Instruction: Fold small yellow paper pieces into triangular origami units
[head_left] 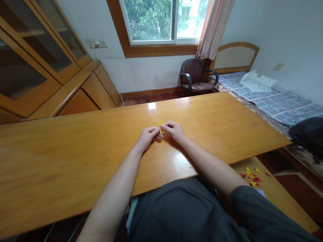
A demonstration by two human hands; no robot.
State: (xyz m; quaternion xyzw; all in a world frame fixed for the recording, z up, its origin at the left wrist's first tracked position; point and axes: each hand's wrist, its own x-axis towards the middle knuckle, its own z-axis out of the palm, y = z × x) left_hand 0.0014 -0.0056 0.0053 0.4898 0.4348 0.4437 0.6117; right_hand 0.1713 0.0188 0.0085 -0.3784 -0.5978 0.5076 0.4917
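Observation:
Both my hands rest on a long wooden table (75, 151) near its middle. Between them is a small yellow folded paper piece (159, 126). My left hand (147, 137) pinches it from the left with fingers closed. My right hand (174, 131) pinches it from the right, fingers curled over it. Most of the paper is hidden by my fingertips.
A lower wooden surface at the right carries several small red and yellow folded paper pieces (252, 176). A dark office chair (195, 75) stands under the window. A bed (272, 97) runs along the right wall, wooden cabinets (37, 64) along the left.

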